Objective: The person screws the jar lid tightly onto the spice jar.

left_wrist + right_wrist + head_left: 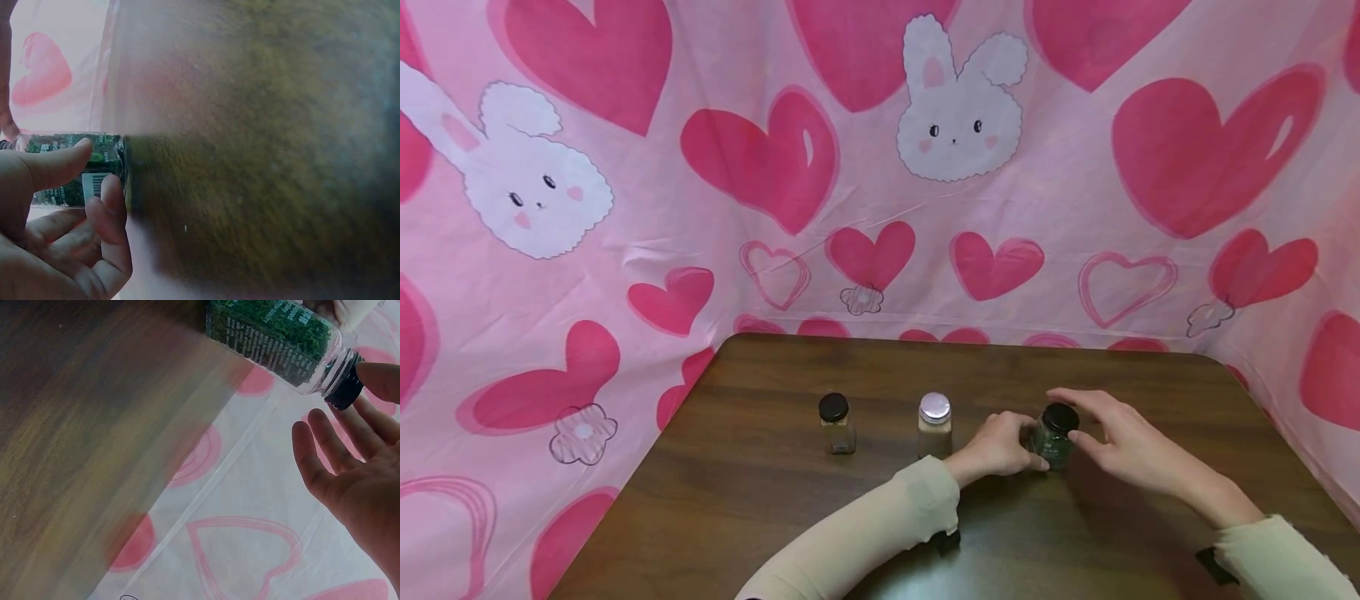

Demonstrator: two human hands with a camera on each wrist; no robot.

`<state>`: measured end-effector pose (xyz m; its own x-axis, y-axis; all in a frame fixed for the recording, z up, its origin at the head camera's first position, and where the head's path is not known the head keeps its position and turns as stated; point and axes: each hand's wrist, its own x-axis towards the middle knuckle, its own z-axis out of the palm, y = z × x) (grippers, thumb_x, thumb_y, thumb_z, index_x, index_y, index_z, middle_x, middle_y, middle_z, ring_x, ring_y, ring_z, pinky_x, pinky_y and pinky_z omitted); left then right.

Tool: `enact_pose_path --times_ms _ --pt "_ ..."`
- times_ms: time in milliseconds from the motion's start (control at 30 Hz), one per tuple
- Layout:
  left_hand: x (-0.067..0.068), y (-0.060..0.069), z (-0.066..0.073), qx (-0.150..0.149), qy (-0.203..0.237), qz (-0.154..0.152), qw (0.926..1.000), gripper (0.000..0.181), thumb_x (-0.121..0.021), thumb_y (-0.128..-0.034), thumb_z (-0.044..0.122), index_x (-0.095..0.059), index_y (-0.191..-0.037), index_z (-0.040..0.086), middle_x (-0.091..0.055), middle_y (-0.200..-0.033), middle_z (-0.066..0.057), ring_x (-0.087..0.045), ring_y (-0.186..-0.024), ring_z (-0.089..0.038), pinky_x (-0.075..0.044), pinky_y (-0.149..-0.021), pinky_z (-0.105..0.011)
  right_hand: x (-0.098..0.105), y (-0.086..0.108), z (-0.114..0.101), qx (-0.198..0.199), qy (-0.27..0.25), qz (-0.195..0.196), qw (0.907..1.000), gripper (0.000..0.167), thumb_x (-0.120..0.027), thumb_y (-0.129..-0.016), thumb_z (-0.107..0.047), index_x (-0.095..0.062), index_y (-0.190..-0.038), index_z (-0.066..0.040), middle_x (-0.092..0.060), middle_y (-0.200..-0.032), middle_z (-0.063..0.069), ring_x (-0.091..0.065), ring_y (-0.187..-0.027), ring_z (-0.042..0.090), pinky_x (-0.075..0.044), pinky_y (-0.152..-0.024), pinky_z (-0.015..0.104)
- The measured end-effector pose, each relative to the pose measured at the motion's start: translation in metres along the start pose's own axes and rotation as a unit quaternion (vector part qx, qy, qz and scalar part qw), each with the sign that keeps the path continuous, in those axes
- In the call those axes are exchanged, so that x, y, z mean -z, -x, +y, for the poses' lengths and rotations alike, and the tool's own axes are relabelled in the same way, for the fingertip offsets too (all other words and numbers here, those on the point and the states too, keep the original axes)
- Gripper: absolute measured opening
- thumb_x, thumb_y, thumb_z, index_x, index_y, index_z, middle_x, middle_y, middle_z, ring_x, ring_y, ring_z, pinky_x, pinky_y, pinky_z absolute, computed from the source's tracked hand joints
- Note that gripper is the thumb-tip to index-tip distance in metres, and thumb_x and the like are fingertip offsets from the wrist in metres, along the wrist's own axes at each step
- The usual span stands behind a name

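Note:
A clear glass jar of green dried herbs with a black lid stands at the right of the group. My left hand holds it low from the left side; in the left wrist view the thumb lies across the jar's printed side, with fingers near a barcode label. My right hand is around the black lid, fingers extended behind it and thumb at its near right side. In the right wrist view the thumb overlaps the lid; whether the fingertips touch it is hidden.
A jar with a silvery top and light brown contents stands left of my left hand, partly behind it. Farther left is a black-lidded spice jar. The dark wooden table ends at a pink heart-patterned cloth.

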<state>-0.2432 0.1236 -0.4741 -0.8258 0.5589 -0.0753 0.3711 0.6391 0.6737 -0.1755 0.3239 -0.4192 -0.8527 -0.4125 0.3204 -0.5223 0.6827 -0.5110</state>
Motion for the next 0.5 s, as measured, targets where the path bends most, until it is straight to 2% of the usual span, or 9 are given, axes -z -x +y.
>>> enact_pose_path --times_ms 233,300,500 --pt "-0.020 -0.021 -0.023 -0.009 0.000 -0.001 1.0000 0.055 -0.095 -0.0803 0.029 -0.074 -0.130 0.019 -0.073 -0.113 0.010 -0.064 -0.101 -0.005 -0.052 -0.090 -0.028 0.000 -0.002 0.000 0.006 0.035 0.008 0.9993 0.055 -0.081 -0.088 0.002 -0.063 -0.140 -0.005 -0.065 -0.134 0.013 -0.058 -0.121 0.034 -0.056 -0.085 0.057" --pt "-0.020 -0.021 -0.023 -0.010 -0.001 0.001 1.0000 0.054 -0.095 -0.0801 0.029 -0.074 -0.129 0.019 -0.073 -0.113 0.010 -0.064 -0.101 -0.005 -0.052 -0.089 -0.028 0.000 -0.003 0.001 0.011 0.048 0.010 0.9987 0.053 -0.082 -0.087 0.000 -0.065 -0.137 -0.006 -0.065 -0.133 0.012 -0.058 -0.121 0.032 -0.055 -0.086 0.057" --pt "-0.005 -0.006 -0.005 0.000 -0.007 0.001 1.0000 0.054 -0.095 -0.0801 0.027 -0.075 -0.128 0.015 -0.074 -0.111 0.008 -0.065 -0.101 -0.006 -0.052 -0.089 -0.026 -0.002 -0.005 0.002 0.026 0.082 0.028 0.9959 0.050 -0.087 -0.085 -0.005 -0.070 -0.131 -0.007 -0.067 -0.127 0.007 -0.059 -0.117 0.028 -0.053 -0.087 0.053"
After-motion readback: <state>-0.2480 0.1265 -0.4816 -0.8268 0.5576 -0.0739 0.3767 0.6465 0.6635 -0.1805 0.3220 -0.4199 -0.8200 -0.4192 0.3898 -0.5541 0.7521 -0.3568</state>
